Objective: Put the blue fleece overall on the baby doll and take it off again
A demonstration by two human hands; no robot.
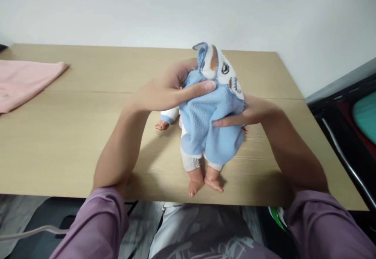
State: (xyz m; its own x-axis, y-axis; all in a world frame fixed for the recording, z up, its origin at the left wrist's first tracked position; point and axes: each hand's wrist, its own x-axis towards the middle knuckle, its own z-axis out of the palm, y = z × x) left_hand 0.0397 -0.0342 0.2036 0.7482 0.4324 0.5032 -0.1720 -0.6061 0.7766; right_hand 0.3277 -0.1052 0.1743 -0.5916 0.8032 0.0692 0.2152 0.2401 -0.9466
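A baby doll lies on the wooden table with its bare feet toward me and one small arm sticking out to the left. A blue knitted garment with a white animal-face hood covers its head and body. My left hand grips the garment near the doll's head, thumb pressed across the fabric. My right hand holds the garment's right side, thumb on the front, fingers hidden behind the cloth. The doll's face is hidden under the hood.
A pink folded cloth lies at the table's far left. A white wall stands behind the table. Dark furniture with a teal object sits to the right. My lap and a cable show below the table's front edge.
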